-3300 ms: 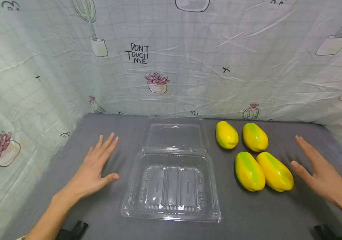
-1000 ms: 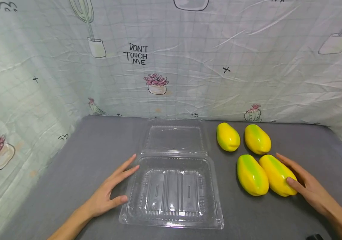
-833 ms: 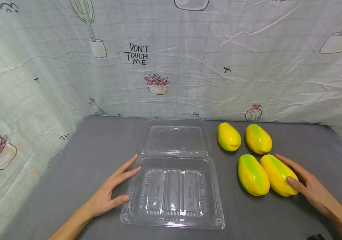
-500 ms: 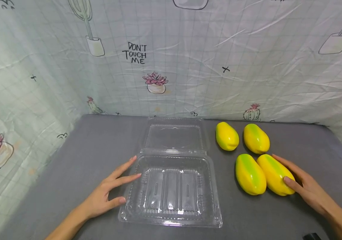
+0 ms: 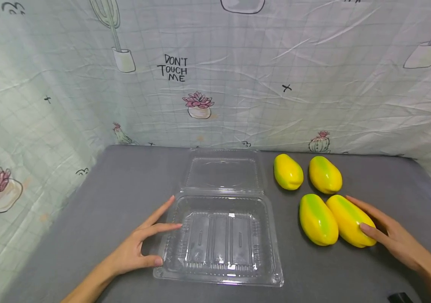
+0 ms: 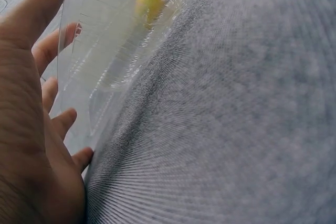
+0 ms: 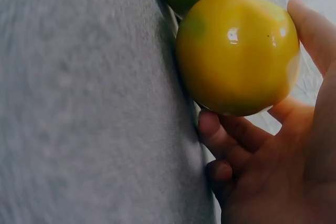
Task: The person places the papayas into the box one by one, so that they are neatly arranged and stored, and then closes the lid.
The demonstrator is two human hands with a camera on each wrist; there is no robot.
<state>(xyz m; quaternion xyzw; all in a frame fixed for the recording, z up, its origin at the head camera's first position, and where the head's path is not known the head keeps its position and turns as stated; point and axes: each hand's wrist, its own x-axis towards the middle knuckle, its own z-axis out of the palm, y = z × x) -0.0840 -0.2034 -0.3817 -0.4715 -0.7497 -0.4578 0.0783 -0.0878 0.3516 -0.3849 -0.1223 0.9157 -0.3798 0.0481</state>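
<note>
My right hand grips the nearer right papaya, yellow with a green stripe, its thumb on top and fingers along the far side. In the right wrist view, the papaya's end faces the palm and curled fingertips reach beneath its edge. That papaya lies against another papaya on the table. At the left rim of a clear plastic clamshell container is my left hand, fingers spread and extended, thumb by the near left side. The container's lid lies folded back, away from me.
Two more papayas, one on the left and one on the right, lie at the back of the grey table. A printed cloth hangs behind. A black object shows at the lower right edge.
Since the earliest frame, my left hand has moved right to the container's rim and my right hand has come left onto the papaya. In the last second the left fingers shift slightly over the rim.
</note>
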